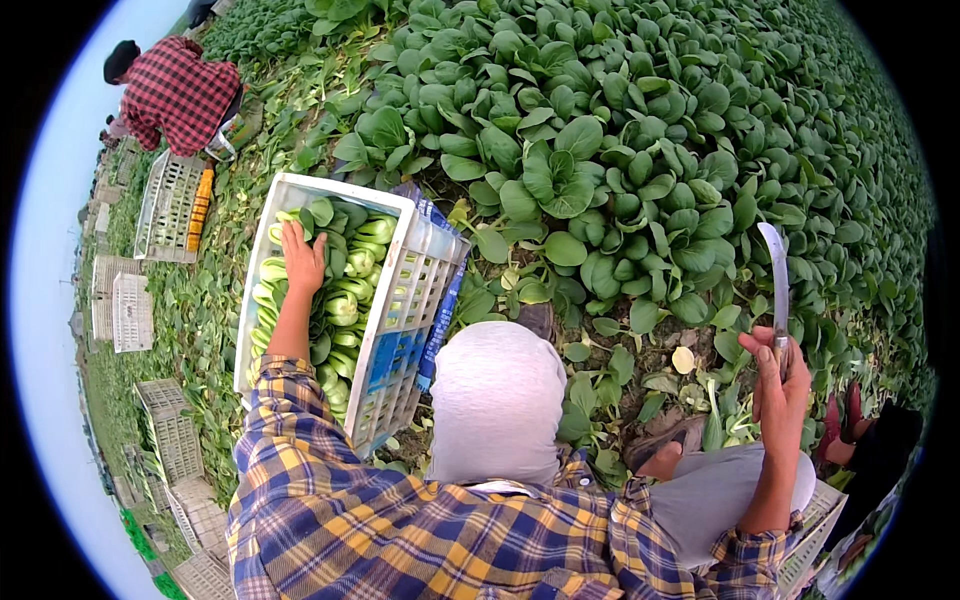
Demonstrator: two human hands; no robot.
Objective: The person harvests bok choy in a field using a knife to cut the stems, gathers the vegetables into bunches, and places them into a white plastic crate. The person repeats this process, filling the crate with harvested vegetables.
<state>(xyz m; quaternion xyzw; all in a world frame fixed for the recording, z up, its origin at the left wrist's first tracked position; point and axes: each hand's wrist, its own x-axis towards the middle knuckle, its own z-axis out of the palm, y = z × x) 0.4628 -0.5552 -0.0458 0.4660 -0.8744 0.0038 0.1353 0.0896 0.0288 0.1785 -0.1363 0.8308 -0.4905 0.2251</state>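
My left hand (303, 258) reaches into a white plastic crate (392, 265), its fingers stretched out on the leaves of the packed bok choy (343, 308). The heads lie in rows, with pale green stems and dark leaves. I cannot see that the hand grasps any of them. Out to the right, my right hand (778, 385) is closed around the handle of a knife (777, 262). Its long, slightly curved blade points up and away from me, near the edge of the growing bok choy (560, 170), and touches no plant that I can make out.
Blue woven material (440, 330) hangs along the crate's right side. Cut leaves litter the ground. At the far left, a person in a red checked shirt (185, 95) bends near another crate (168, 205). More crates (172, 430) stand along the left. Dark-clothed legs (870, 450) show at right.
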